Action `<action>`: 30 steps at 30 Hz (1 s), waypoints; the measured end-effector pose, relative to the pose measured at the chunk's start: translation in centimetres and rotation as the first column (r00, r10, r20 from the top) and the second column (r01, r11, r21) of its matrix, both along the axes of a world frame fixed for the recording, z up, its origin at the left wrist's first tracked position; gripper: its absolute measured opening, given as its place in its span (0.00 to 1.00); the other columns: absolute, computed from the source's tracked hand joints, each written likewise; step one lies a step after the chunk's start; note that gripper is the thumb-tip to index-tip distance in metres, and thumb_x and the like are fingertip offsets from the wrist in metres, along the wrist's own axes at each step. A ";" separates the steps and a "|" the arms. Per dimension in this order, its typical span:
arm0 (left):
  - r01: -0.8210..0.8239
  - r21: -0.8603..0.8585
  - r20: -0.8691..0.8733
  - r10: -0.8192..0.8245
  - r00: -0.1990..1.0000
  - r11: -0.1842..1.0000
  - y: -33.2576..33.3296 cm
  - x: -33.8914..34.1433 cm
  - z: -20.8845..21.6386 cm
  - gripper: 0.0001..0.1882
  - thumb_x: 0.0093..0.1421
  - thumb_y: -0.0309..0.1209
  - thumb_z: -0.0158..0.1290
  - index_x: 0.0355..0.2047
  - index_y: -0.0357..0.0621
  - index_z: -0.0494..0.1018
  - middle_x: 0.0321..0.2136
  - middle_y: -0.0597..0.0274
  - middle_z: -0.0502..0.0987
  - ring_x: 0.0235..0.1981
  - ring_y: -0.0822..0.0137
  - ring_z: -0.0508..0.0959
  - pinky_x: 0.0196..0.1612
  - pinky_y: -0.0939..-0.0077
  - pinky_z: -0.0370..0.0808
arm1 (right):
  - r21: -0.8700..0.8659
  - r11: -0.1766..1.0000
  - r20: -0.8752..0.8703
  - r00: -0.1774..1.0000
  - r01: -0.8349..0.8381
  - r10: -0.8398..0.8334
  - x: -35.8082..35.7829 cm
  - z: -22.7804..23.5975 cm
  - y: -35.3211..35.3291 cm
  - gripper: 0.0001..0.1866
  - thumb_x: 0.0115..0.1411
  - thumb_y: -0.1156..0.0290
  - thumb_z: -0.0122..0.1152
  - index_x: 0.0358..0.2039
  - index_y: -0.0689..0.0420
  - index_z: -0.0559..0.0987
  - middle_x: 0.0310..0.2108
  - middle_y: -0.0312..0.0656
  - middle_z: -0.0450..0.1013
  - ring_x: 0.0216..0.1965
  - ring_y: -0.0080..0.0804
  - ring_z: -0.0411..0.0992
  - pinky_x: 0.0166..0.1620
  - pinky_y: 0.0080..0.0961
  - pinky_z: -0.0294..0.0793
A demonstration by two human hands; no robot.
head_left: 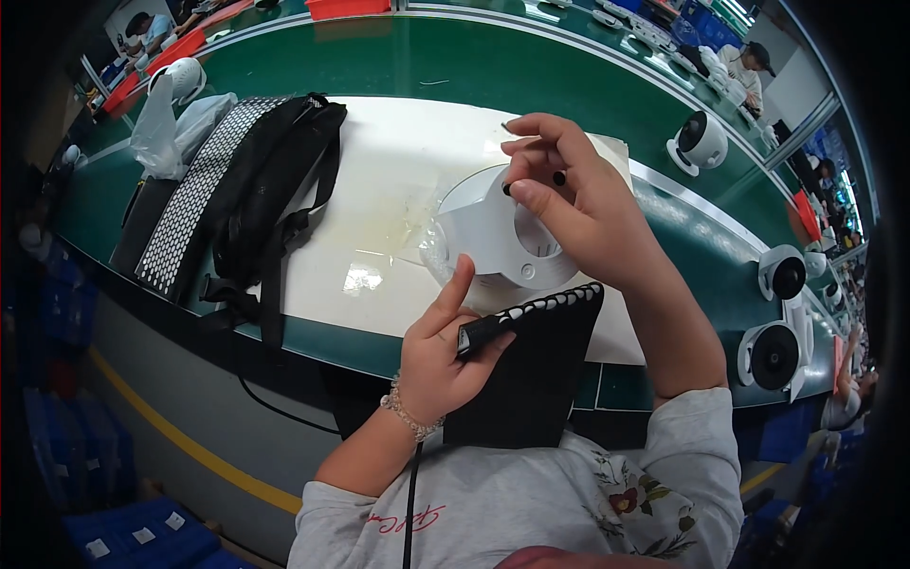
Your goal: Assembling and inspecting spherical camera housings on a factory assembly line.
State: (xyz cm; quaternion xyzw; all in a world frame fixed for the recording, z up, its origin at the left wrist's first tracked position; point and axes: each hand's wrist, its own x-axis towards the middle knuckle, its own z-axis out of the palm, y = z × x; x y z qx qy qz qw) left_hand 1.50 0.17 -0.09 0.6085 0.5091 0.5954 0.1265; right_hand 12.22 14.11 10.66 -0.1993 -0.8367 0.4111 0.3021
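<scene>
Beneath the right hand sits a white housing.

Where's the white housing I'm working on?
At the head view's centre, the white housing is over the white board, just left of your right hand.

A head-worn fisheye looks down close over the left hand and right hand; it faces across the green workbench.

White housing (smooth, probably plastic)
</scene>
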 end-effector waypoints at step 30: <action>-0.008 -0.013 0.073 0.009 0.997 1.000 0.0 0.3 0.1 0.07 0.44 0.22 0.57 0.26 0.34 0.72 0.55 0.50 0.59 0.30 0.66 0.77 0.35 0.79 0.71 | 0.789 0.582 0.002 0.947 0.196 -0.322 5.2 -5.3 -4.6 0.08 0.53 0.65 0.56 0.33 0.50 0.78 0.58 0.47 0.52 0.61 0.47 0.44 0.56 0.39 0.49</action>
